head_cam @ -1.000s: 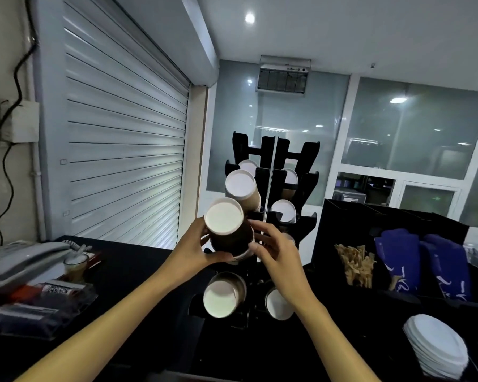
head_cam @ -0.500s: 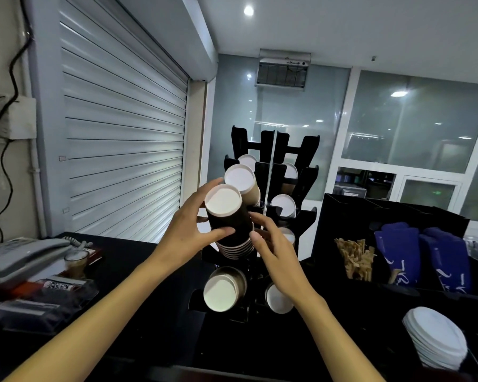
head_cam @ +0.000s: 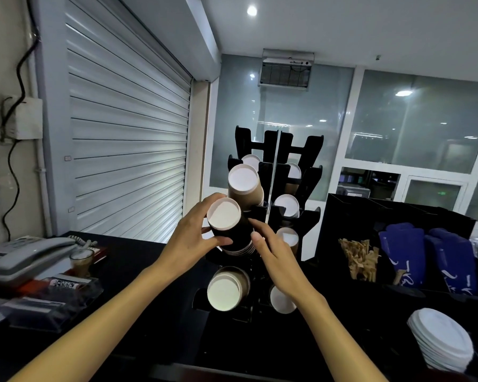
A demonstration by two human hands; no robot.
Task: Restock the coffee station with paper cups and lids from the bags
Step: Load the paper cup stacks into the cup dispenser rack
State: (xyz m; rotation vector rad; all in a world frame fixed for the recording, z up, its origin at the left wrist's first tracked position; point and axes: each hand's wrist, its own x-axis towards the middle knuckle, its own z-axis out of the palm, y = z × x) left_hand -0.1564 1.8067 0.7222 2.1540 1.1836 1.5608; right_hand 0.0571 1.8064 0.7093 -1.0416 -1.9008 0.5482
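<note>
— What are the hands doing?

— The left hand (head_cam: 189, 241) is wrapped round a nested stack of dark cups (head_cam: 231, 230), thumb under the lower side and fingers curled over the top near the white base. The right hand (head_cam: 276, 260) is loosely spread, its fingertips (head_cam: 255, 235) resting on the stack's right side near the rims; it steadies rather than grips.

— And where is that stack?

— Lying tilted in the middle left slot of the black cup rack (head_cam: 278, 150), base pointing out toward the camera and up to the left, rims in against the rack's centre post. Several cup rims show as thin pale rings at the inner end.

— How do the cups look?

— Dark walls, white bottom disc with a raised edge. Just above sits a brown stack (head_cam: 244, 186) in the next slot, almost touching the dark one, and another brown stack (head_cam: 226, 290) lies in the slot below. More white cup bottoms show on the rack's right side.

— Anything else on the tabletop (head_cam: 155, 321)?

— A pile of white lids (head_cam: 439, 340) at the lower right, well apart from the rack. Behind it a black organiser (head_cam: 370, 213) holds wooden stirrers (head_cam: 359, 257) and blue packets (head_cam: 425, 257). At the far left, a grey telephone (head_cam: 25, 257) with a small glass (head_cam: 80, 257) beside it.
</note>
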